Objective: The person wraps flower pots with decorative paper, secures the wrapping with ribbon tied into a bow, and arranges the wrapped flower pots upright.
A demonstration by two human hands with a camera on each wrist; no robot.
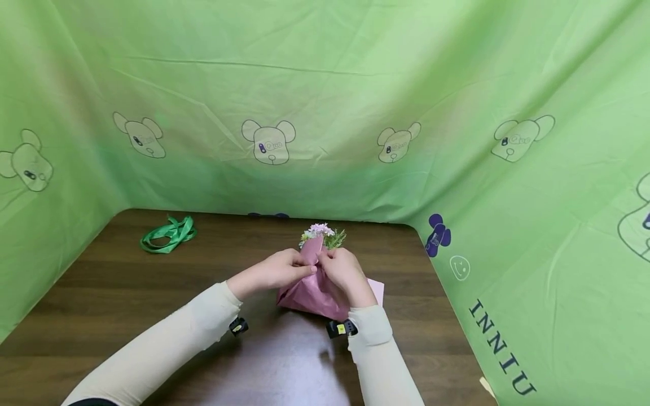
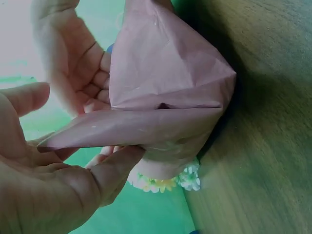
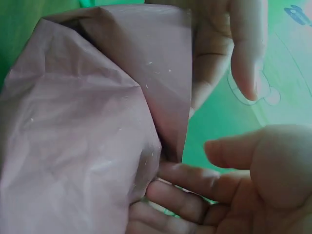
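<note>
A small bouquet of flowers (image 1: 321, 229), pale pink and white with green sprigs, stands wrapped in pink wrapping paper (image 1: 313, 298) on the table. My left hand (image 1: 281, 269) is at the paper's left side, its fingers against the folded flap (image 2: 122, 129) and its thumb apart from it. On the other side my right hand (image 1: 346, 273) touches the paper's edge with its fingertips; in the right wrist view its thumb stands away from the paper. The paper hides the stems and parts of both hands' fingers. White and yellow petals (image 2: 163, 184) show past the paper in the left wrist view.
A loosely coiled green ribbon (image 1: 169, 234) lies at the back left of the brown wooden table (image 1: 127, 293). A pale pink sheet (image 1: 376, 289) sticks out right of the bouquet. Green cloth (image 1: 325, 84) with printed bear heads hangs around the back and sides.
</note>
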